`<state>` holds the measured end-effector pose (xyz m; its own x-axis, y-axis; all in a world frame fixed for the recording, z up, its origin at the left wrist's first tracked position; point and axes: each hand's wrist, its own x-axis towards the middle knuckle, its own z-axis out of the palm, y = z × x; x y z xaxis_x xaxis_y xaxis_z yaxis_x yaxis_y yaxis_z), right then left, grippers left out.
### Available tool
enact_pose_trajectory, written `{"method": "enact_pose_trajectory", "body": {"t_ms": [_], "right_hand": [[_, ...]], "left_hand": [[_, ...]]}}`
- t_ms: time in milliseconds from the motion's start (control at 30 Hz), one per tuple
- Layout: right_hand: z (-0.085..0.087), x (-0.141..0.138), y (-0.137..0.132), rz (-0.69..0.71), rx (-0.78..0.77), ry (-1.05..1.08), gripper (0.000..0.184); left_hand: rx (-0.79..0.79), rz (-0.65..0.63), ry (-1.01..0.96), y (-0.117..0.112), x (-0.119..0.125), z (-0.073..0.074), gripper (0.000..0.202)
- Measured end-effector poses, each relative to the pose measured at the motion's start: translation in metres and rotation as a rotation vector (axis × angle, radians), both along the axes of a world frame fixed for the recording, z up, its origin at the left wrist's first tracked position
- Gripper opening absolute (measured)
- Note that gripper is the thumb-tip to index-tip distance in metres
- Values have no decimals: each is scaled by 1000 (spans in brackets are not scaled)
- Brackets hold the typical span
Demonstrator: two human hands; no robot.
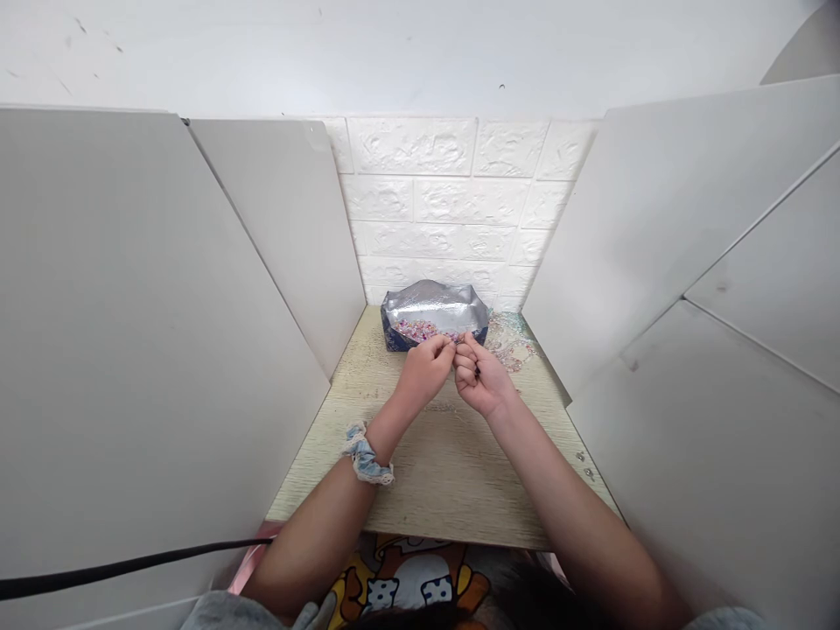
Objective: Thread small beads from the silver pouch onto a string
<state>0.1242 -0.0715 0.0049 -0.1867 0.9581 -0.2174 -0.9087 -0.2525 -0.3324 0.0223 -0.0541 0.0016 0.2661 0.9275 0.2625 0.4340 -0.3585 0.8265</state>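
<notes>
My left hand (pixel 426 366) and my right hand (pixel 478 376) meet above the middle of a pale wooden table (pixel 420 472), fingertips pinched together. Both hands are closed on something too small to make out. Just behind them lies an open silver foil bag (pixel 433 308) with small pink and mixed-colour beads (pixel 420 330) showing at its mouth. A pile of clear, pale beads (pixel 513 343) lies to the right of the bag, close to my right hand. A blue-and-white scrunchie (pixel 366 455) sits on my left wrist.
White panels (pixel 164 350) wall the table in on the left and right, and a white brick-pattern wall (pixel 446 201) closes the back. A black cable (pixel 131 567) runs in from the lower left. Two small screws (pixel 584 464) sit at the table's right edge.
</notes>
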Motion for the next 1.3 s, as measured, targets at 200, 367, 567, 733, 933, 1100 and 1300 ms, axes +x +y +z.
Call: {"method": "enact_pose_trajectory", "body": {"t_ms": [200,367,567,733,933,1100,1300], "right_hand": [[1,-1,-1,-1,-12,6,26],[0,-1,0,12,-16,6,27],[-1,-1,1,18,-20,0,28],[-1,-1,1,7,-22,0,28],[-1,-1,1,-10,-25,8,27],[-1,-1,1,-11,-24,11,27],[-1,-1,0,-27,-45,-10,27]], "left_hand": [[1,12,25,-1,0,1,23],[1,25,17,0,0,1,23],[14,30,14,-1,0,0,23],[20,17,28,0,0,-1,23],[33,-2,26,0,0,-1,24],[17,-10,53,-1,0,0,24],[1,-21,63,0,-1,-1,24]]}}
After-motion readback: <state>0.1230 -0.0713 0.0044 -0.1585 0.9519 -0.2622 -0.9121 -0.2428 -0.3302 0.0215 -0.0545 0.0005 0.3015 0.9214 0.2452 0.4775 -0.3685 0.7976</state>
